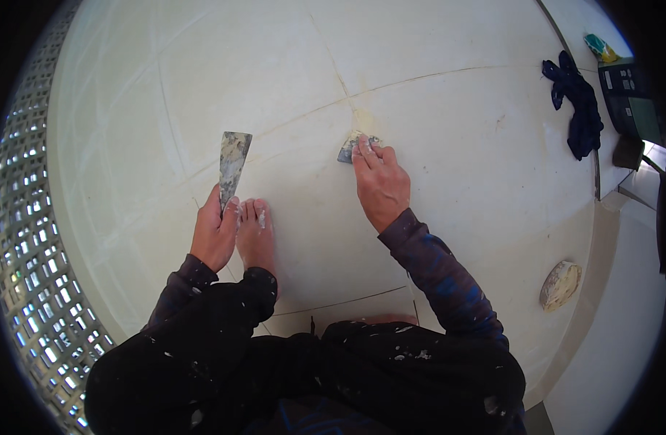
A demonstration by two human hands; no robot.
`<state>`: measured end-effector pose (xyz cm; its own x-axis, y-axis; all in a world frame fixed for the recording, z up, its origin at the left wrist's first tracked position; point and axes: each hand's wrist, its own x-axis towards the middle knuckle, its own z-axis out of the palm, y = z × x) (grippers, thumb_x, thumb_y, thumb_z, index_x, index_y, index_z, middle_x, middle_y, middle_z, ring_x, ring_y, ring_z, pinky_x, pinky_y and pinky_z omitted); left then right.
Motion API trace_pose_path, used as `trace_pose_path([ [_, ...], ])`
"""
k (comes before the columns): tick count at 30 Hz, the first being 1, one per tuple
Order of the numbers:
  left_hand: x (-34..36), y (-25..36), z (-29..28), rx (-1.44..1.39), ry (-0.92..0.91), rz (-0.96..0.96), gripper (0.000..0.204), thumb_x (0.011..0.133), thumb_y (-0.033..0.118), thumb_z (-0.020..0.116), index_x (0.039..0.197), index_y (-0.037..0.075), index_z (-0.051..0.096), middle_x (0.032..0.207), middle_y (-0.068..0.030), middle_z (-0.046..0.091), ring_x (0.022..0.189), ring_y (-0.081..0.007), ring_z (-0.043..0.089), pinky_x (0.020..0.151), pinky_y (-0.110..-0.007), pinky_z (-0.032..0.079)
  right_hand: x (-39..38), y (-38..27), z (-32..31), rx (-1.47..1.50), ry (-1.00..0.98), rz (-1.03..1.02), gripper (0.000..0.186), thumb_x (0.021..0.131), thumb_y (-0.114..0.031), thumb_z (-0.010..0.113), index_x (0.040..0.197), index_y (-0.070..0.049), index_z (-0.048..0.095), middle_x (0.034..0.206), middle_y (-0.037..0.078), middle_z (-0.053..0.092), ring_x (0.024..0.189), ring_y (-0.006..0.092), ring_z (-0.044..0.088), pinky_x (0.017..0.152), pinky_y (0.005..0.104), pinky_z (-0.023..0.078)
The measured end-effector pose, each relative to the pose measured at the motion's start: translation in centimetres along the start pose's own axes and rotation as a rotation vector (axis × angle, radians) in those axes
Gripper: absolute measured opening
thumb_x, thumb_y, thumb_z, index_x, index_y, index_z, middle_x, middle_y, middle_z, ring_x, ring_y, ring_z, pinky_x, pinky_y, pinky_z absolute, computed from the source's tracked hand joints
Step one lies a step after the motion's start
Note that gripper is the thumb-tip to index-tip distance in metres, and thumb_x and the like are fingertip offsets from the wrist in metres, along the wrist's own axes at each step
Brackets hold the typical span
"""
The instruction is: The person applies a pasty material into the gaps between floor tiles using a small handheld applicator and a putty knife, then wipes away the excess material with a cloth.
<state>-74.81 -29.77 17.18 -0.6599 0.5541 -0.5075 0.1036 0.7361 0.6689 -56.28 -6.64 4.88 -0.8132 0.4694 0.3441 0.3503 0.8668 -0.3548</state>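
My left hand (pixel 214 232) is closed around the lower end of a putty knife (pixel 235 156), its wide, stained blade pointing away from me, just above the floor or against it; I cannot tell which. Further right, my right hand (pixel 384 183) grips a second, shorter-looking scraper (pixel 345 153), its fingers pressing down over the blade at the floor. Its handle is hidden beneath the hand. Just beyond the blade, a cream smear of filler (pixel 363 119) covers the spot where joints of the pale tile floor (pixel 463 152) meet. Whitish paste marks the fingers of both hands.
My bare foot (pixel 256 235) stands beside my left hand. A lattice screen (pixel 39 239) borders the left side. At right lie a dark blue cloth (pixel 580 109), a dark green box (pixel 630 94), a green-and-yellow packet (pixel 600 48) and a rounded, cream-crusted object (pixel 560 286) near the wall (pixel 630 268).
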Motion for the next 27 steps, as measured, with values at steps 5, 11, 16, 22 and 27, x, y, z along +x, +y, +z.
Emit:
trace_pose_path([
  [5, -0.9, 1.7, 0.2, -0.011, 0.042, 0.055, 0.032, 0.106, 0.016, 0.049, 0.132, -0.003, 0.051, 0.081, -0.0058, 0.057, 0.069, -0.0110, 0.052, 0.064, -0.030, 0.046, -6.9, -3.2, -4.3, 0.061, -0.127, -0.009, 0.023, 0.085, -0.004, 0.067, 0.107, -0.002, 0.072, 0.122, 0.013, 0.072, 0.100, 0.0263, 0.066, 0.078, 0.0334, 0.060],
  [11, -0.6, 0.7, 0.8, -0.119, 0.011, 0.014, 0.029, 0.107, 0.016, 0.049, 0.129, -0.002, 0.052, 0.080, -0.0027, 0.055, 0.068, -0.0082, 0.051, 0.061, -0.028, 0.045, -0.3, 1.4, -6.9, 0.451, -0.349, 0.255, 0.027, 0.085, 0.001, 0.061, 0.111, -0.005, 0.065, 0.091, 0.017, 0.066, 0.092, 0.0383, 0.062, 0.079, 0.0493, 0.051],
  [16, -0.9, 0.9, 0.5, -0.166, 0.012, -0.023, 0.028, 0.107, 0.017, 0.049, 0.129, -0.001, 0.052, 0.080, 0.0001, 0.054, 0.068, -0.0059, 0.049, 0.060, -0.026, 0.044, 9.6, 5.8, -1.6, 0.296, -0.150, -0.009, 0.029, 0.087, 0.006, 0.056, 0.114, -0.003, 0.064, 0.108, 0.013, 0.069, 0.102, 0.0337, 0.063, 0.085, 0.0427, 0.051],
  [22, -0.9, 0.5, 0.6, -0.204, 0.004, -0.045, 0.027, 0.108, 0.017, 0.049, 0.128, 0.000, 0.052, 0.081, 0.0019, 0.052, 0.068, -0.0050, 0.048, 0.060, -0.025, 0.043, 1.8, 5.2, -1.6, 0.222, -0.081, -0.078, 0.033, 0.085, 0.005, 0.056, 0.116, -0.003, 0.065, 0.121, 0.008, 0.070, 0.111, 0.0294, 0.063, 0.091, 0.0401, 0.052],
  [27, -0.6, 0.0, 0.1, -0.181, -0.002, -0.022, 0.020, 0.109, 0.017, 0.046, 0.125, 0.006, 0.049, 0.081, 0.0051, 0.047, 0.060, -0.0006, 0.040, 0.050, -0.019, 0.035, -9.9, 1.2, -5.4, 0.245, -0.164, -0.019, 0.032, 0.086, 0.001, 0.060, 0.116, -0.005, 0.068, 0.126, 0.008, 0.069, 0.112, 0.0268, 0.065, 0.087, 0.0391, 0.054],
])
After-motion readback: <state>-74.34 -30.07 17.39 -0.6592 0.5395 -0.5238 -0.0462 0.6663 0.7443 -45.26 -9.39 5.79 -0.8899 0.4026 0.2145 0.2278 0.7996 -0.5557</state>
